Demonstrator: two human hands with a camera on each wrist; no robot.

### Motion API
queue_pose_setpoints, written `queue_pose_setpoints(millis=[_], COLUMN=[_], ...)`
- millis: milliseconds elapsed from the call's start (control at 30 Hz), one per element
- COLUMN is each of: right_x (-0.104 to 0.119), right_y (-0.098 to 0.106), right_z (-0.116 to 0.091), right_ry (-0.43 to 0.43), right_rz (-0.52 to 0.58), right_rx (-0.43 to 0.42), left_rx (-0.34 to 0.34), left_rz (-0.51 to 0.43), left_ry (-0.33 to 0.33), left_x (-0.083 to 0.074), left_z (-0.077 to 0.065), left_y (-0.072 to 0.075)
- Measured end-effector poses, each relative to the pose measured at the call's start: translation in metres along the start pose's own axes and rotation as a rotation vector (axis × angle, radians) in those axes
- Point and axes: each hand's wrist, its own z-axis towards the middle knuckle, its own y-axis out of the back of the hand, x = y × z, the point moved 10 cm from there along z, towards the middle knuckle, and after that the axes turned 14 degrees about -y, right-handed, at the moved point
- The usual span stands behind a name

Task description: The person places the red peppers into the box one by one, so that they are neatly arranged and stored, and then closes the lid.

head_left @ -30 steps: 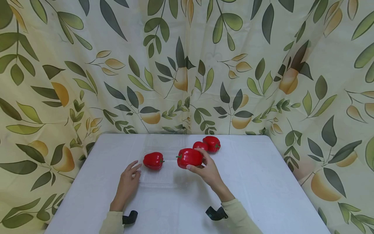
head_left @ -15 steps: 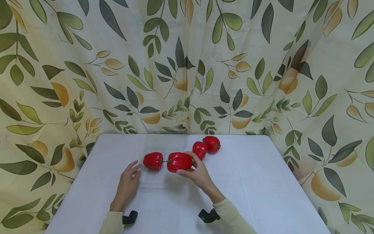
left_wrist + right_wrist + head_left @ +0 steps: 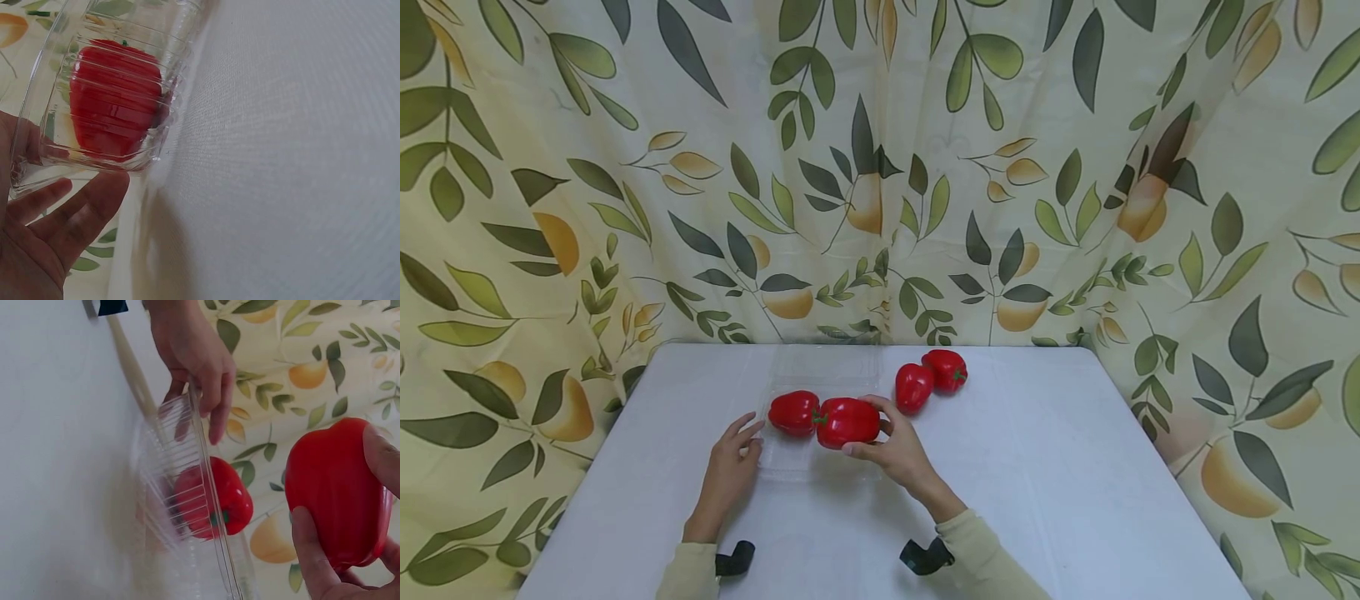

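My right hand [image 3: 898,454] holds a glossy red bell pepper [image 3: 848,422] over the clear plastic container [image 3: 782,468], fingers on one side and thumb on the other. In the right wrist view this held pepper [image 3: 334,490] is raised beside the container. Another red bell pepper [image 3: 793,413] lies on its side within the container, its green stem facing right. My left hand [image 3: 730,467] steadies the container's left end; in the right wrist view its fingers straddle the clear rim [image 3: 203,434]. Through the ribbed wall, the left wrist view shows the contained pepper [image 3: 115,100].
Two more red bell peppers, a nearer one [image 3: 913,388] and a farther one [image 3: 946,371], lie together right of the container. The white table [image 3: 1037,483] ends at a leaf-patterned curtain [image 3: 925,208]. A dark wrist camera [image 3: 927,557] sits at the right sleeve.
My right hand has carried its pepper leftward and slightly nearer, to beside the contained pepper. This uncovers the nearer loose pepper. My left hand stays in place.
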Motion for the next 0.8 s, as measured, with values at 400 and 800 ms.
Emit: queue_pose_setpoints(millis=[400,800], right_x=[-0.003,-0.007], right_y=[-0.007,-0.017], right_z=[0.006,0.008], right_ry=[0.016,0.009], right_rz=[0.0,-0.048], right_rx=[0.059,0.117], left_rx=[-0.002,-0.02], left_rz=[-0.008,-0.014], left_ry=[0.006,-0.004], left_x=[-0.001,-0.001], left_z=[0.0,0.0], left_y=[0.001,0.002])
